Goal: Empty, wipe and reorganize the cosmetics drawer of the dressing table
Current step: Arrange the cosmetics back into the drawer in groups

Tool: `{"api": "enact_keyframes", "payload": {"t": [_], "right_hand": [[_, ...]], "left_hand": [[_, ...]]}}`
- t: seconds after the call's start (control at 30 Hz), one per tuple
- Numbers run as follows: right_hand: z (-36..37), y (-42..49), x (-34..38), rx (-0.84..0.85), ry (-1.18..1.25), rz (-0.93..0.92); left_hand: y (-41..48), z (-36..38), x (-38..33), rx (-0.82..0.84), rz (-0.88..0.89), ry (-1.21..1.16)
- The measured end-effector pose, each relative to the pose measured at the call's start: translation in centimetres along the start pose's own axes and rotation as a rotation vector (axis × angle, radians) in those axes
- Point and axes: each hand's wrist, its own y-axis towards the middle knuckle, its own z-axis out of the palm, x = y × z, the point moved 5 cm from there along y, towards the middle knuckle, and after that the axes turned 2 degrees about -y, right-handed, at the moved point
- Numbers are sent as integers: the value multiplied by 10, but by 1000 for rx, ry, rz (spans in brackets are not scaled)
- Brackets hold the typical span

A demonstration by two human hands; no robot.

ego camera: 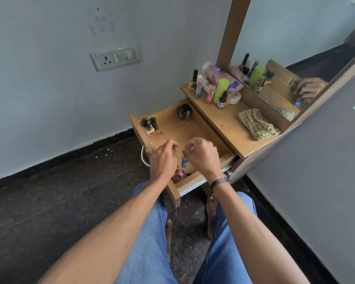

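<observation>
The drawer (178, 128) stands pulled out under the tabletop (225, 119). Over it the right hand (203, 154) pinches a small blue bottle (184, 161); the left hand (163, 158) curls beside, its grip hidden.

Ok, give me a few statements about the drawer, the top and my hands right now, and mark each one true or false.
1. The drawer is pulled open. True.
2. The right hand holds a small blue bottle over the drawer. True.
3. The checked cloth lies inside the drawer. False: it lies on the dressing table top, near the mirror.
4. The drawer holds nothing. False: small clusters of nail polish bottles stand in its corners.
5. The green tube stands upright on the top among other cosmetics. True.
6. The left hand rests on the cloth. False: it is over the drawer's front part, its grip unclear.
</observation>
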Motion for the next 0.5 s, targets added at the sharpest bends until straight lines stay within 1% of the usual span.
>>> {"api": "enact_keyframes", "payload": {"t": [0.07,0.23,0.37,0.5], "right_hand": [[15,-11,-2,83,-40,-8],[20,-18,-6,137,-29,-28],[21,-17,-10,199,57,-28],[24,-17,-19,271,158,16]], "left_hand": [[0,2,0,51,8,74],[-2,2,-3,107,37,190],[-1,3,-2,134,16,192],[-1,3,-1,142,-9,174]]}}
